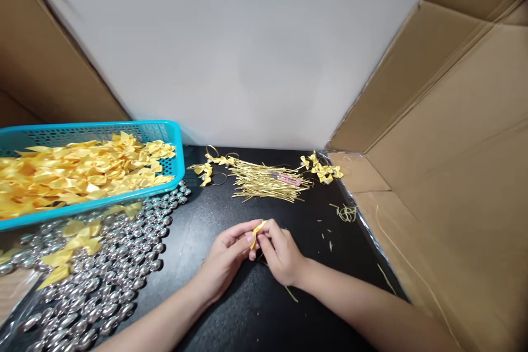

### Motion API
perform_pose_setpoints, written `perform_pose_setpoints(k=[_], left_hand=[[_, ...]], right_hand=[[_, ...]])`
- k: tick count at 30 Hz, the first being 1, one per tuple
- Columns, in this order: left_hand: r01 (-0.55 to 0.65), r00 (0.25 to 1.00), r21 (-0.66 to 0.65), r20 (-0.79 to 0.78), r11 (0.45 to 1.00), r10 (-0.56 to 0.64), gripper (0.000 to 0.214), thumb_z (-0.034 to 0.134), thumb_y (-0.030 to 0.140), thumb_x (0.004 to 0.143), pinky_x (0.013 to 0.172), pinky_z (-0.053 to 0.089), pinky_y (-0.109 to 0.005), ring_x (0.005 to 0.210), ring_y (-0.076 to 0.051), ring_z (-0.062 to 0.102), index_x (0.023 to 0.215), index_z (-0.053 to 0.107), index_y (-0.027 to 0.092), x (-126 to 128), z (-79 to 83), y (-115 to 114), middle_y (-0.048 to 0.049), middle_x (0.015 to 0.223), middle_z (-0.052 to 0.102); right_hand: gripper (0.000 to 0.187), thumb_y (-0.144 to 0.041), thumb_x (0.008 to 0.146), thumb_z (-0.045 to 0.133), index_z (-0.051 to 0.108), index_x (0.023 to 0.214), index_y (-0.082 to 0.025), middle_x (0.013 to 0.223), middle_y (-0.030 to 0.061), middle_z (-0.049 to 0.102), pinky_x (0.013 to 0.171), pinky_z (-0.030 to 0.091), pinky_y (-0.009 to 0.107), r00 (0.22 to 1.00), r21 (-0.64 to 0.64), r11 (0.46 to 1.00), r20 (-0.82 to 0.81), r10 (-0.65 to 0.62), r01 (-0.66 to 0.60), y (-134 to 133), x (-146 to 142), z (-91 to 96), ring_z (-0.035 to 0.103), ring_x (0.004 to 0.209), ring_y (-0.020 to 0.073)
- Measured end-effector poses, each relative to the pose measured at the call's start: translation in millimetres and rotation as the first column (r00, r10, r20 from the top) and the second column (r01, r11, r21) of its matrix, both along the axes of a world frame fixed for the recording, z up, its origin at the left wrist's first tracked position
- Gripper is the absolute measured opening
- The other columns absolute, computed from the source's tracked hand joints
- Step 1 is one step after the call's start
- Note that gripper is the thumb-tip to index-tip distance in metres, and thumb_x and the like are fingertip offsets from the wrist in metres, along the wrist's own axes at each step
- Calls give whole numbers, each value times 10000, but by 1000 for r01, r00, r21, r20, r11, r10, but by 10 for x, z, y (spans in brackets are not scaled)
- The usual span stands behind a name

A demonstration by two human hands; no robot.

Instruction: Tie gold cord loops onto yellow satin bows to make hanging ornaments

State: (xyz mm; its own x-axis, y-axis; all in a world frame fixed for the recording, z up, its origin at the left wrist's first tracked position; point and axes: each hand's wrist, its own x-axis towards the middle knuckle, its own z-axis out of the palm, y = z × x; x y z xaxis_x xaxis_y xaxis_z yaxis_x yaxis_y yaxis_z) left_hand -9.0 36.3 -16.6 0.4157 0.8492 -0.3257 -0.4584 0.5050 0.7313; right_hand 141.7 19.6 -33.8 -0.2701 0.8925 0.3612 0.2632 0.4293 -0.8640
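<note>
Close together over the black tabletop, both of my hands are closed around one small yellow ribbon bow (257, 232). My left hand (229, 253) pinches it between thumb and fingers from the left side. The bent fingers of my right hand (285, 256) meet its right side, and they partly hide the bow. From beneath the right hand a thin gold tie (291, 294) sticks out toward me; its other end is hidden. A pile of gold ties (264, 182) lies ahead of my hands, with a pink-handled tool (287, 179) resting on top.
A blue basket (180, 160) of yellow bows stands at left. Several silver beads (119, 269) spread before it, with loose bows (74, 242) on them. Bow clusters (322, 168) flank the tie pile. Tangled gold strands (345, 213) lie at right. Cardboard walls (462, 121) enclose the sides.
</note>
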Motion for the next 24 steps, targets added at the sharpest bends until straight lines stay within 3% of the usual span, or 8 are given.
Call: perform_pose_setpoints(k=[13, 24], left_hand=[[53, 993, -62, 108, 997, -46, 299, 813, 276, 714, 632, 430, -239, 680, -130, 580, 969, 774, 126, 30, -31, 49, -85, 771, 717], [122, 980, -118, 173, 985, -101, 272, 855, 214, 666, 664, 435, -211, 636, -84, 596, 929, 788, 190, -11, -38, 67, -27, 703, 725]], right_hand=[[128, -275, 980, 426, 473, 880, -211, 652, -26, 611, 584, 528, 234, 971, -196, 980, -238, -33, -15, 1, 22, -11, 651, 588, 112], [84, -168, 955, 444, 482, 888, -201, 698, 1, 682, 535, 495, 187, 975, -164, 985, -222, 8, -46, -18, 65, 75, 662, 603, 101]])
